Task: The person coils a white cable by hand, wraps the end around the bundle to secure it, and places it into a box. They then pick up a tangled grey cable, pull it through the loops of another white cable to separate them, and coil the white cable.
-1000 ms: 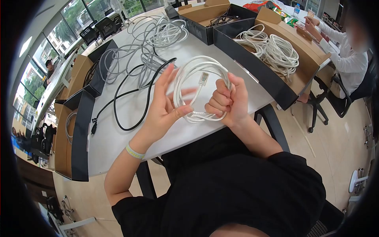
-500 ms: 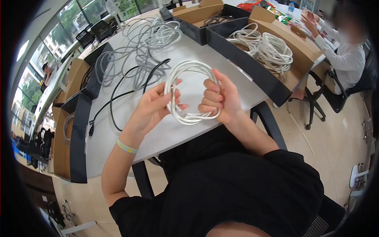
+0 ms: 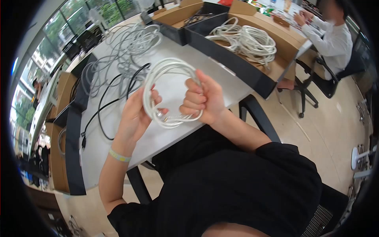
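Note:
A coil of white cable (image 3: 173,64) is held up above the near part of the white table. My left hand (image 3: 136,108) is around the coil's left side, and some of its fingertips show through the loop. A small cable end seems to stick out near those fingertips, too blurred to make out. On the opposite side, my right hand (image 3: 205,96) is closed in a fist around the strands, thumb pointing up. Behind the coil, a black cable (image 3: 102,112) with a plug lies on the table (image 3: 130,148), near a loose tangle of grey cable (image 3: 136,41).
At the right stands a long black box (image 3: 241,75) with coils of white cable (image 3: 256,45) in it. Another open box (image 3: 173,19) is behind it, and more boxes (image 3: 75,146) line the table's left edge. A person in a white shirt (image 3: 333,43) sits beyond the right-hand box.
The view has turned, so the scene sits further left. The left hand's thumb, earlier in front of the coil, no longer shows there. Both hands still hold the white cable.

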A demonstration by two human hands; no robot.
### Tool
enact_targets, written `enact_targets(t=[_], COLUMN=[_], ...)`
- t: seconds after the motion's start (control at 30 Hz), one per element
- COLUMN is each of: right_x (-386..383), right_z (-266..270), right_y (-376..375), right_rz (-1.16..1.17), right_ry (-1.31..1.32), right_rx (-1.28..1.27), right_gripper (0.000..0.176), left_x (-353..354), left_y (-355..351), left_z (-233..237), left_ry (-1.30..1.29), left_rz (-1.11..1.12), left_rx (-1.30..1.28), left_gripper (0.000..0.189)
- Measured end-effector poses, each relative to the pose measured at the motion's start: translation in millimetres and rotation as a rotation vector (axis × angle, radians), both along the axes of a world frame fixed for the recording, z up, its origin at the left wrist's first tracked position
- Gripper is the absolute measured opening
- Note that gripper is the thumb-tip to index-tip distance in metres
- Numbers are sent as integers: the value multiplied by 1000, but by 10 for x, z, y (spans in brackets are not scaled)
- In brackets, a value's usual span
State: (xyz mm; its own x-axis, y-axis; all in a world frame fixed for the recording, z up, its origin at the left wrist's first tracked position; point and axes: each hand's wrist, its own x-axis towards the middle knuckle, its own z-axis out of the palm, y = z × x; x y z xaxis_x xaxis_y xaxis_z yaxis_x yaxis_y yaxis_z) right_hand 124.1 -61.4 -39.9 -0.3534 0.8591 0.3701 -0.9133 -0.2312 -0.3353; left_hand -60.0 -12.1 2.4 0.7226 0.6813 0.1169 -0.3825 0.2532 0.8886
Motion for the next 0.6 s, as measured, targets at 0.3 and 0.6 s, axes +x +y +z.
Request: enact_targets(t=[0.3,0.6], right_x=[-61,-140], right_z=[9,75], right_y=[42,53], right_rz=[-280,-444], right_ry=[-132,-233], right_rx=[-191,-272], right_gripper=[43,43], left_x=[33,-31], left_y=[297,285], left_z=[-196,-102], left_ry=[72,51], left_rz=[390,699], left_rx=[91,290], left_gripper=[27,15])
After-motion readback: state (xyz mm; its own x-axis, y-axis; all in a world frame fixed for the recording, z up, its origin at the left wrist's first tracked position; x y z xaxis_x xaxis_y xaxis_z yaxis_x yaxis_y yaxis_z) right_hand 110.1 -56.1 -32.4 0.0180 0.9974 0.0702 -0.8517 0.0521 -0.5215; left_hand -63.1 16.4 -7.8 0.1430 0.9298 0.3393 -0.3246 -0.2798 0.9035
